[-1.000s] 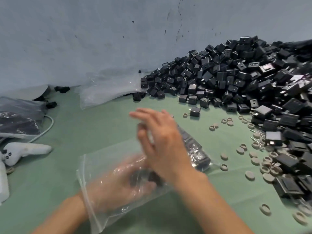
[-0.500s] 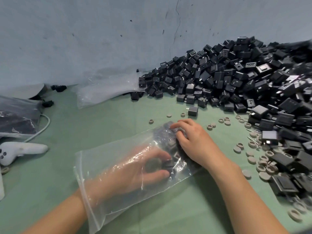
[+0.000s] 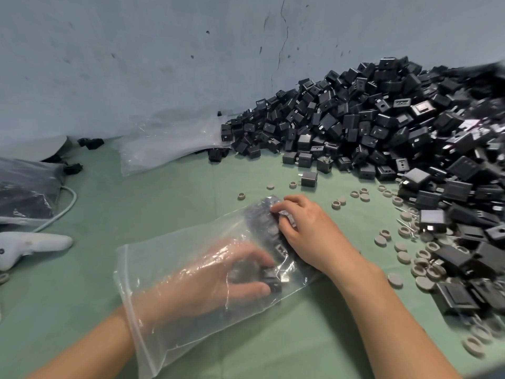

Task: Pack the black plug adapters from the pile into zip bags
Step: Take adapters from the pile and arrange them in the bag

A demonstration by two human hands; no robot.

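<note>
Lowered right hand (image 3: pixel 308 233) from mid-air onto zip bag (image 3: pixel 169 258) since one second ago. Head view: pinching adapters (image 3: pixel 263 224) through plastic at bag's far end; with left hand (image 3: pixel 202 283) inside bag, clasping more adapters. Laid flat on green table (image 3: pixel 191 192), near pile (image 3: pixel 382 127).

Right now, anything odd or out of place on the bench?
Yes: grey discs and rings lie scattered loose over the mat beside the adapter pile. One adapter sits apart from the pile. A white controller lies at the left.
</note>
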